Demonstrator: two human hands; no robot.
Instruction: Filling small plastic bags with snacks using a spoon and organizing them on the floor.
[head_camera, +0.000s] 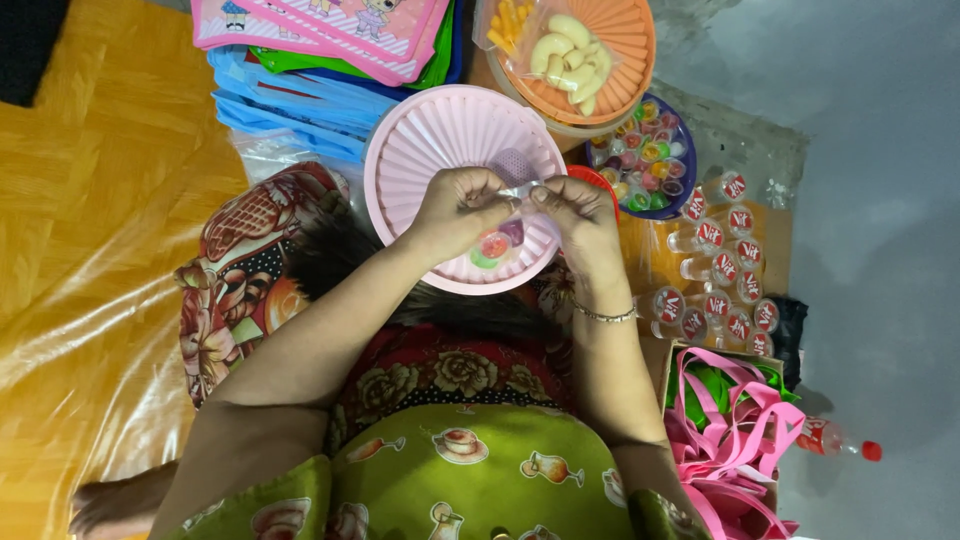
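Pink ribbed plastic fills the middle of your view: a round pink tray (440, 140) sits right in front of you, and both your hands are working over its near edge. Your left hand (462, 212) has its fingers curled tight, pinching one side of a small clear plastic bag (505, 225). Your right hand (575, 215), with a thin bracelet (604, 316) at the wrist, pinches the other side, thumb and fingertips pressed together on the film. The two hands are almost touching, the bag's top between them.

Hanging below your fingers, the bag holds little jelly cups (495, 246), one red, one purple, something green underneath, and it hovers just above the tray's surface.

Beyond the pink tray, up top, an orange ribbed tray (630, 50) carries a clear bag of pale curved snacks (570, 55). Just to the right of your right hand, a dark bowl (688, 150) is heaped with more coloured jelly cups. Further right, small water cups (722, 270) with red-and-white lids stand in a cluster on the floor. Down at the lower right, a box of pink and green bags (730, 430), with a bottle (835, 440) lying beside it. Top left, flat pink and blue bags (320, 60) are stacked. Yellow plastic sheeting (90, 250) covers the floor on your left.
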